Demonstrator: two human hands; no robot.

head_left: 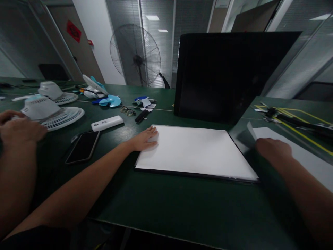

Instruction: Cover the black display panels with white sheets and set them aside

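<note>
A: How are the hands placed?

B: The left hand (144,138) is laid flat, fingers together, on the near-left corner of the white sheet (195,151); nothing is gripped, only pressed. The right hand (273,147) is blurred just off the sheet's right edge, against a grey flap (243,139); whether anything is pinched there cannot be told.

A: And the sheet itself?

B: It is lying flat on a thin dark board (197,174), on the green table (166,208), just in front of the upright black panel (223,74).

A: What could go wrong?

B: With only one corner pinned, the sheet could be slid or skewed off the board if the right side is pulled. A crease could be made under the palm. The panel, standing just beyond the fingers, might be knocked over if the sheet is pushed forward.

A: Anything outward of the left hand?

B: A phone (83,146) and a white bar (107,123) lie close by and could be swept by the forearm. Another person's hand (18,128) is at fan parts (48,113) further left.
</note>
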